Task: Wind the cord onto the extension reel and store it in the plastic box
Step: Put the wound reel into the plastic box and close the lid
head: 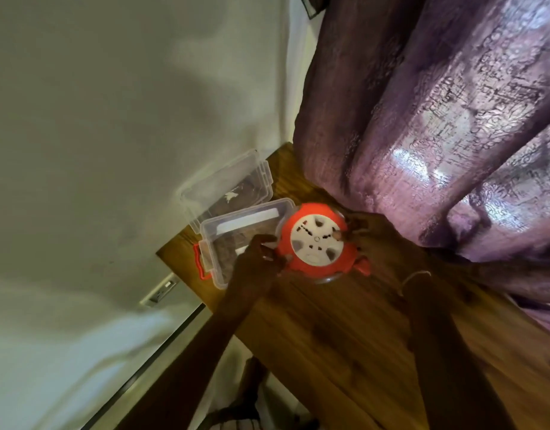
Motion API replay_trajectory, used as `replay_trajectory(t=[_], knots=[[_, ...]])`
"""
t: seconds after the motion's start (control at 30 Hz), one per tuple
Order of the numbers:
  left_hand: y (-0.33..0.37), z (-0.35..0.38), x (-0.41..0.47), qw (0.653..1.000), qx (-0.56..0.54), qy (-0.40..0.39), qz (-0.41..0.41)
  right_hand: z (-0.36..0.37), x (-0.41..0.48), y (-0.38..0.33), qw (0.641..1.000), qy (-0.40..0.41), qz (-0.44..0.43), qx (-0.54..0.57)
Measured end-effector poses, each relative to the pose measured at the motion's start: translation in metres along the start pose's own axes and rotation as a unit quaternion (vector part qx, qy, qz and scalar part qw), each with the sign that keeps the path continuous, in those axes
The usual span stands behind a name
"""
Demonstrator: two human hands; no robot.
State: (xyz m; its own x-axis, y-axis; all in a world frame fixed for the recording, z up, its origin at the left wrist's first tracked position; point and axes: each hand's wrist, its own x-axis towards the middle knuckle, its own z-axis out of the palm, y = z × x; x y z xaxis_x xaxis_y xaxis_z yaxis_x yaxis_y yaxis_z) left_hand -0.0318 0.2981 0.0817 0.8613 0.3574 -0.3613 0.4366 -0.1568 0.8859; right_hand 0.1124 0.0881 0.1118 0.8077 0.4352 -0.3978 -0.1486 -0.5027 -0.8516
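Steadying the extension reel [314, 240] is the job of the moment, and it is best done with the body held still while only the white centre turns. The reel lies flat on the wooden surface [329, 336], socket face up, and in this view it overlaps the near corner of the plastic box [224, 243], which sits at its 9 o'clock with its lid [224, 187] thrown back towards 11 o'clock. The left hand [261, 252] grips the red rim at 9 o'clock, fingers curled on it. The right hand [360, 231] comes in from 3 o'clock with one fingertip on the white face. It is too dark to tell whether its other fingers hold anything. A red piece [362, 265] juts out at 4 o'clock, possibly the plug, and no loose cord plainly shows, so the winding looks about finished. If so, tuck that piece in, then lift the reel level with both hands and lower it flat into the box, clear of the box's red latch [201, 262] at 8 o'clock. A purple curtain [422, 119] hangs close at 1 o'clock and could snag. No brand, label or writing on the reel or box can be read, and the lid carries only a pale smudge.
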Motion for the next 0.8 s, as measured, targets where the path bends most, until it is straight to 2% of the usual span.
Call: replay_trajectory(t=[0.1,0.2,0.27,0.4,0.57,0.8], knots=[[-0.006,-0.041,0.017,0.996,0.068,0.059,0.025,0.034,0.038,-0.022,0.997,0.009,-0.075,-0.030],[-0.018,-0.070,0.025,0.992,0.069,0.106,0.009,0.072,0.066,-0.032,0.992,0.004,-0.121,-0.039],[-0.028,-0.081,0.028,0.988,0.071,0.134,-0.001,0.092,0.079,-0.033,0.989,-0.004,-0.135,-0.054],[-0.036,-0.087,0.034,0.973,0.162,0.166,-0.001,0.110,0.091,-0.017,0.986,-0.033,-0.121,-0.107],[-0.035,-0.077,0.040,0.938,0.318,0.138,0.024,0.116,0.091,0.005,0.960,-0.093,-0.089,-0.250],[-0.030,-0.072,0.048,0.888,0.452,0.087,-0.005,0.118,0.100,0.007,0.929,-0.085,-0.107,-0.343]])
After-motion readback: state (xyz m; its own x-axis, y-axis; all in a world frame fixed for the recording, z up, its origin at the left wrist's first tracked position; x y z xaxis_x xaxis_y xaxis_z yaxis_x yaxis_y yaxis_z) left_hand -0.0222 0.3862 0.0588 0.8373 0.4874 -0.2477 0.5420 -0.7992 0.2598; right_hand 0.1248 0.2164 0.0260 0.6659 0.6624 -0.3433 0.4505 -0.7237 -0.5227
